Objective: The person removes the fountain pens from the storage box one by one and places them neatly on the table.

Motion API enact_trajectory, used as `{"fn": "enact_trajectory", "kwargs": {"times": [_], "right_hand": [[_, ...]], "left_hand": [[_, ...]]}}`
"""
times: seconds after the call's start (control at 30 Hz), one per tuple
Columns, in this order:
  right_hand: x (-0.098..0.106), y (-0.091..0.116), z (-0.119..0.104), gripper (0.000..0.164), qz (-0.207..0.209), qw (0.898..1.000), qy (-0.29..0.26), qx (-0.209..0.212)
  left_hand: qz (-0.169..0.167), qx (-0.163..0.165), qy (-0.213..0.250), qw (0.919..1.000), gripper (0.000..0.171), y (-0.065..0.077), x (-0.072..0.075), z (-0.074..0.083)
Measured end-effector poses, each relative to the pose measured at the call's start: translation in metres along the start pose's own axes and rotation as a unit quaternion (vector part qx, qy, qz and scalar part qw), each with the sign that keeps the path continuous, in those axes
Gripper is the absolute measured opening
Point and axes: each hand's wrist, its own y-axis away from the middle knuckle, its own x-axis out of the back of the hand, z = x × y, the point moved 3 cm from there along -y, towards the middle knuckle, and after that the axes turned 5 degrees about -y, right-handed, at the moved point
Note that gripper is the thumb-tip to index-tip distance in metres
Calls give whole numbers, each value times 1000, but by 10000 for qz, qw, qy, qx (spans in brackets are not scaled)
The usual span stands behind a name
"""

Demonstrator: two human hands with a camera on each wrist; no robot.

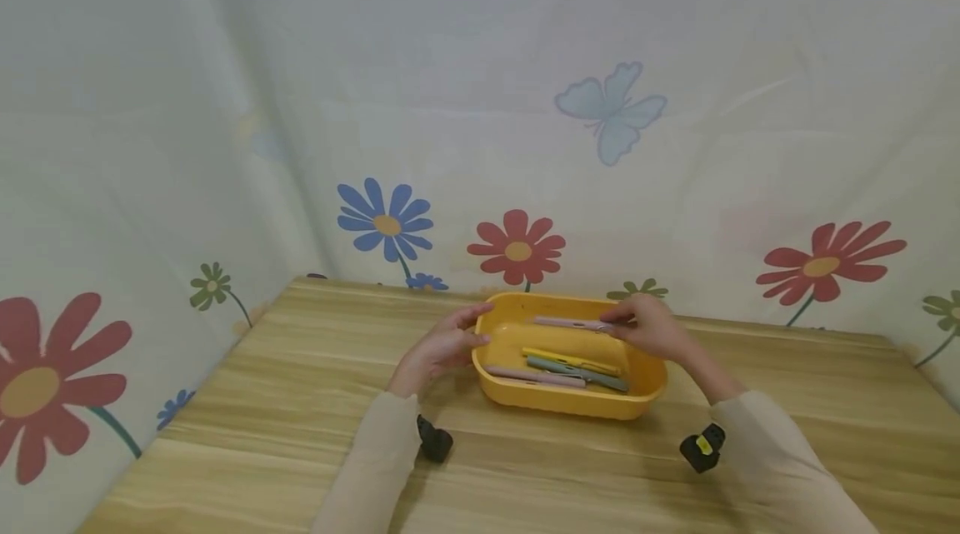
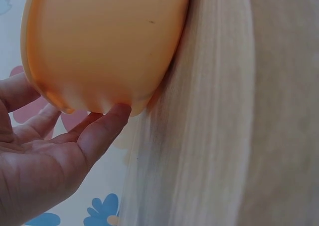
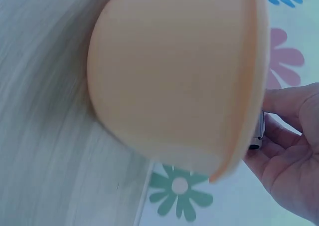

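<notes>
A yellow plastic basin (image 1: 566,409) stands on the table with several pens inside. My left hand (image 1: 447,342) holds its left end, thumb at the rim; in the left wrist view, fingers of the left hand (image 2: 55,156) touch the outer wall. My right hand (image 1: 651,326) pinches the right end of a pale purple pen (image 1: 558,321) along the basin's far side. Part of that pen's clip end (image 3: 256,141) shows in the right wrist view. Nearer the front lie a yellow pen (image 1: 551,356), a grey-green pen (image 1: 558,366) and a pink pen (image 1: 525,374).
The wood-grain table (image 1: 300,401) extends around the basin. Behind it hangs a pale curtain (image 1: 465,101) printed with flowers and a butterfly. Black wrist cameras sit at the left sleeve (image 1: 378,455) and the right sleeve (image 1: 772,455).
</notes>
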Motion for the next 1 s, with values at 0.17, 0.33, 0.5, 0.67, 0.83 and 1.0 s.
{"fn": "enact_trajectory", "kwargs": {"times": [0.17,0.33,0.5,0.67,0.83,1.0], "right_hand": [[14,11,6,16,259,9996,86,26],[27,24,15,16,337,9993,26,-174],[42,39,25,17,436,9981,-25,-440],[56,52,35,20,534,9962,34,-681],[67,64,47,22,563,9936,56,-978],[74,76,58,22,605,9908,30,-1213]], "left_hand": [[76,20,18,10000,58,1,1,1],[49,39,-63,10000,59,2,0,2],[37,73,-169,9998,59,1,-1,1],[72,79,-168,9998,58,0,-1,0],[88,87,-157,9998,58,0,-1,0],[140,116,-216,9996,57,1,-2,2]]}}
